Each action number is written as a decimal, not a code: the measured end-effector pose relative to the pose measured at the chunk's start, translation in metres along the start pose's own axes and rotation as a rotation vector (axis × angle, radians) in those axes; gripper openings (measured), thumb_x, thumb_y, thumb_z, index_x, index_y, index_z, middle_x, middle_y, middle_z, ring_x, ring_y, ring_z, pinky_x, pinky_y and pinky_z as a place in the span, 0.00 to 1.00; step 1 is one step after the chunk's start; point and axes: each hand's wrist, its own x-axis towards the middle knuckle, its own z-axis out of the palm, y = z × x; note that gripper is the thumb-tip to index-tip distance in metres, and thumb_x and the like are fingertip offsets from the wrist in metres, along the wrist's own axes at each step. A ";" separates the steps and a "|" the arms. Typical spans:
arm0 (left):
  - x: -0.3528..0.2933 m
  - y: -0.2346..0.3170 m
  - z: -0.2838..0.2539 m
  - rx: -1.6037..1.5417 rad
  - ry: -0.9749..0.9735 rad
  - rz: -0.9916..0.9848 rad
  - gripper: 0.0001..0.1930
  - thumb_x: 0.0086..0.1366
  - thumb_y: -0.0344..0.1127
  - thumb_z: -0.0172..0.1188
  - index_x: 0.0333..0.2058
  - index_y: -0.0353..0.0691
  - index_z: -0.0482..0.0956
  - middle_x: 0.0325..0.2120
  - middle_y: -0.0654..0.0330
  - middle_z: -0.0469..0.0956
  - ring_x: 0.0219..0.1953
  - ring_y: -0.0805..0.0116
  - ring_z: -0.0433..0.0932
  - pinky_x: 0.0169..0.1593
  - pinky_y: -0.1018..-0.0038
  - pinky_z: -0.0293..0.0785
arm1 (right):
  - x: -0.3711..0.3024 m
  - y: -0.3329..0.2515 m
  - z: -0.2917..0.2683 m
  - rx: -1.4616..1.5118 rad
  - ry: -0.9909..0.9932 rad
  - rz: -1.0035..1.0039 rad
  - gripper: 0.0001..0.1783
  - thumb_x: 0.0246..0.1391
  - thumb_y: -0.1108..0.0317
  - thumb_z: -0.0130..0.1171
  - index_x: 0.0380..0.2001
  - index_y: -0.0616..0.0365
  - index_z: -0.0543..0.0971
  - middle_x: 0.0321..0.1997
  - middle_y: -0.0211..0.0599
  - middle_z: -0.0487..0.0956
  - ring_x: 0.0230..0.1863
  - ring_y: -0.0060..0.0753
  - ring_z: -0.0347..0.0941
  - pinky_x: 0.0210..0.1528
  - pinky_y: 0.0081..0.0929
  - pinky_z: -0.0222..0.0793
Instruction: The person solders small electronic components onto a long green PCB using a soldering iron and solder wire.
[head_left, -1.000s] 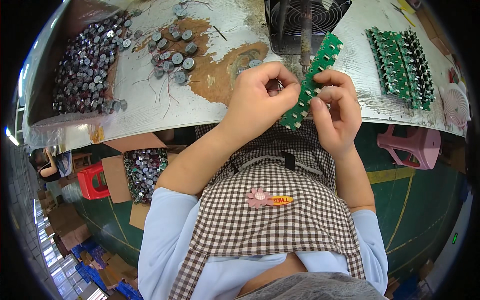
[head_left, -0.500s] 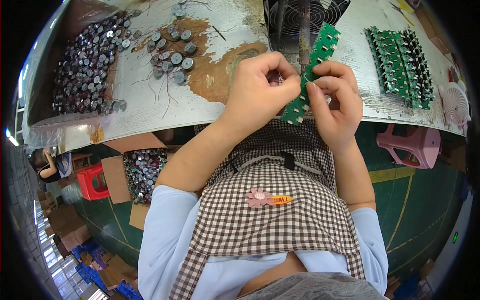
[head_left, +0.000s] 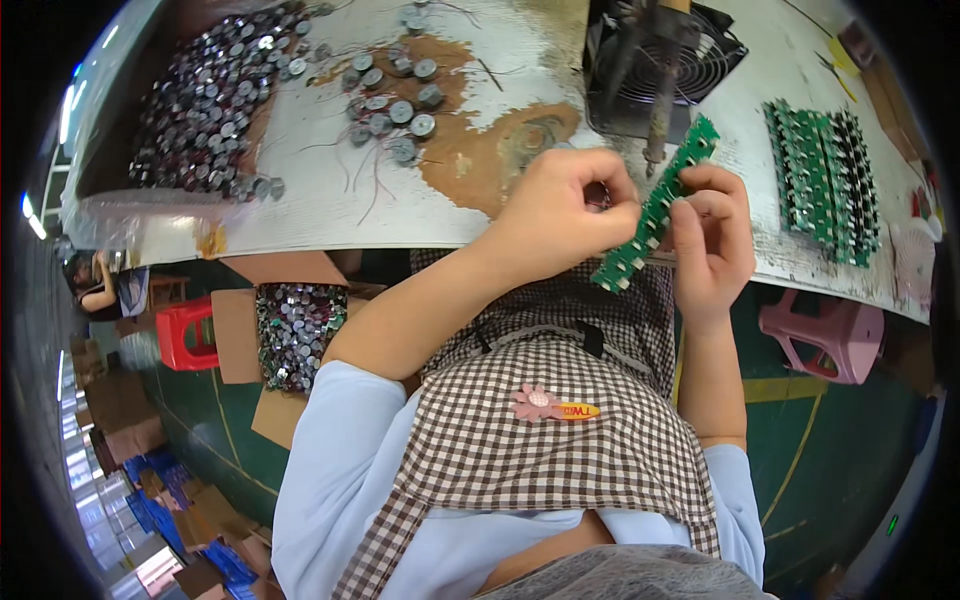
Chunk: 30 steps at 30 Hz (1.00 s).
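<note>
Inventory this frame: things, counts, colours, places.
table: one, white, upper half
circuit strip: one, green, table's near edge
soldering iron: one, grey-brown, beyond strip
fan: one, black, behind iron
strip batch: several, green, table right
wired parts: many, silver, table left
carton: one, brown, floor left
boxes: several, brown, lower left
red stool: one, red, floor left
pink stool: one, pink, floor right
co-worker: one, dark-clothed, far left
apron: one, brown-white, worn
left hand: one, bare, strip's left
right hand: one, bare, strip's right

Red stool [head_left: 178, 325]: left, on the floor [head_left: 195, 420]
Pink stool [head_left: 850, 335]: right, below the surface [head_left: 320, 205]
Floor: green, with yellow lines
Round white fan [head_left: 912, 262]: far right
Co-worker [head_left: 98, 300]: far left, arm raised
</note>
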 end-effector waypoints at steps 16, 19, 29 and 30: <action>0.042 -0.042 -0.145 1.475 0.468 0.288 0.13 0.53 0.40 0.64 0.32 0.36 0.79 0.28 0.54 0.77 0.34 0.52 0.74 0.41 0.61 0.71 | -0.004 0.006 0.007 0.063 0.014 0.056 0.03 0.55 0.80 0.54 0.28 0.66 0.72 0.34 0.39 0.76 0.26 0.18 0.69 0.27 0.14 0.65; 0.046 -0.044 -0.146 1.110 0.538 0.326 0.11 0.55 0.37 0.62 0.31 0.34 0.78 0.25 0.57 0.78 0.29 0.60 0.74 0.37 0.67 0.71 | -0.001 0.007 0.008 -0.086 -0.009 -0.020 0.04 0.54 0.80 0.56 0.27 0.65 0.72 0.32 0.38 0.76 0.26 0.19 0.68 0.28 0.15 0.65; -0.005 -0.009 -0.081 -0.095 0.268 -0.025 0.08 0.62 0.33 0.59 0.33 0.33 0.77 0.21 0.66 0.76 0.21 0.82 0.71 0.23 0.83 0.63 | 0.003 0.003 0.009 -0.117 -0.026 -0.021 0.04 0.51 0.81 0.58 0.26 0.66 0.73 0.31 0.38 0.76 0.26 0.20 0.70 0.25 0.14 0.66; -0.009 -0.008 -0.075 -0.120 0.274 -0.088 0.07 0.62 0.32 0.60 0.33 0.33 0.77 0.22 0.66 0.76 0.22 0.82 0.71 0.24 0.84 0.63 | 0.004 0.004 0.008 -0.117 -0.032 -0.031 0.04 0.50 0.81 0.58 0.26 0.66 0.73 0.31 0.38 0.76 0.25 0.20 0.69 0.25 0.14 0.65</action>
